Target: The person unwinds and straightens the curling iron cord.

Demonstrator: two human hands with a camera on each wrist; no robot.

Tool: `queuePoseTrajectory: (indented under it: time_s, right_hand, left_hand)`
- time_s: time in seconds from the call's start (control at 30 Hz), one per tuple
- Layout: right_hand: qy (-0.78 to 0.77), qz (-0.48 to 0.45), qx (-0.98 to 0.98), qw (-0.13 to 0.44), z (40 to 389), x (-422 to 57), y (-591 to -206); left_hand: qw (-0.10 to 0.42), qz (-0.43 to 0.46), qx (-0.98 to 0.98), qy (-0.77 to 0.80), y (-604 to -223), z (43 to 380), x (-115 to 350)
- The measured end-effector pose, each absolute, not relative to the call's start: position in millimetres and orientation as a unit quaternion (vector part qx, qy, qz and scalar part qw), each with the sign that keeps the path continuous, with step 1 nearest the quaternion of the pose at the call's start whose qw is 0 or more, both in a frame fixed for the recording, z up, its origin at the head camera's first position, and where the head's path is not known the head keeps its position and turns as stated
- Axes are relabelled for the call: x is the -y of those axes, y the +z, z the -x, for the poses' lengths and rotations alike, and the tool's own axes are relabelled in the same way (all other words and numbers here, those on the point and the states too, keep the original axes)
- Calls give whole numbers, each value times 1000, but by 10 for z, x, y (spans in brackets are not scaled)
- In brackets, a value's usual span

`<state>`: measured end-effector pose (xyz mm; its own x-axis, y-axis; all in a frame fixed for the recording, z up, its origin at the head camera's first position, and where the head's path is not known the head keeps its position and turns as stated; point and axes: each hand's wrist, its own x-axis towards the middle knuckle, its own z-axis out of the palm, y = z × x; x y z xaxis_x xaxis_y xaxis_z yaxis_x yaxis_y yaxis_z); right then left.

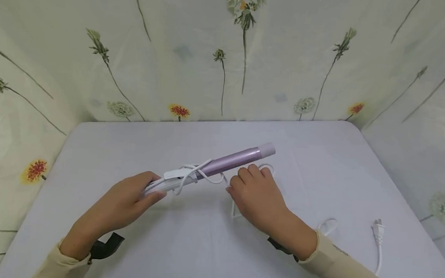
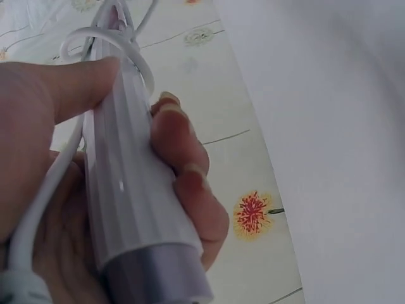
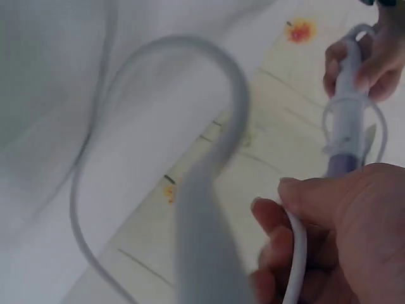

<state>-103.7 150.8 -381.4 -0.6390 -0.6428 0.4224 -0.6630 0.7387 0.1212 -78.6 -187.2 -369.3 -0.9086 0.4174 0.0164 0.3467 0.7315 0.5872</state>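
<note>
I have the curling iron (image 1: 230, 161) raised over the bench, slanting from my left hand (image 1: 125, 199) toward the far side of my right hand (image 1: 259, 197), its pale tip (image 1: 267, 150) pointing past those knuckles. I judge it light and rigid; the glossy lilac barrel looks slippery and easily scuffed, so I favour the ribbed white handle (image 2: 136, 158) for a hold. The power cord (image 3: 297, 256) looks soft and springy, apt to uncoil if let go, and is best pinched close to where it bends. It loops loosely around the iron between my two hands, near where handle meets barrel.

My left hand is wrapped around the handle, thumb along one side, fingers curled about the other. My right hand pinches the cord between thumb and index finger, beside the barrel and apart from it. Both backs face up in the head view, forearms reaching in from the near side, wrists well apart.

Beyond my right wrist, outward, the two-pin plug (image 1: 378, 229) lies on the white-covered bench (image 1: 321, 163), prongs pointing away from me. A black wrist mount (image 1: 106, 246) shows below my left wrist. Farther off, past both hands, hangs a dandelion-print backdrop (image 1: 196, 77).
</note>
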Motion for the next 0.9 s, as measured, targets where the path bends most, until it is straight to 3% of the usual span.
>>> queuePoseTrajectory:
  time_s: [0.13,0.43,0.57,0.67,0.8,0.9]
  right_hand:
    - [138,-282,946,84,1236,-1712,-3839]
    - [508,-269,815,-71,1756,-2311,-3752]
    - [577,-294,755,-100,1758,-2583,-3619]
    - [584,-363,718,-106,1649,-2709,-3471]
    - [535,-458,704,-91,1438,-2705,-3305]
    - [466,-462,749,-96,1235,-2590,-3248]
  left_hand:
    - [70,-219,-922,311,-3701,778,1859]
    - [88,-247,-910,322,-3744,769,1851]
    - [101,-264,-907,312,-3778,761,1837]
    - [91,-260,-913,300,-3792,774,1834]
    - [86,-234,-918,310,-3799,816,1879]
    - [84,-222,-913,333,-3806,852,1929]
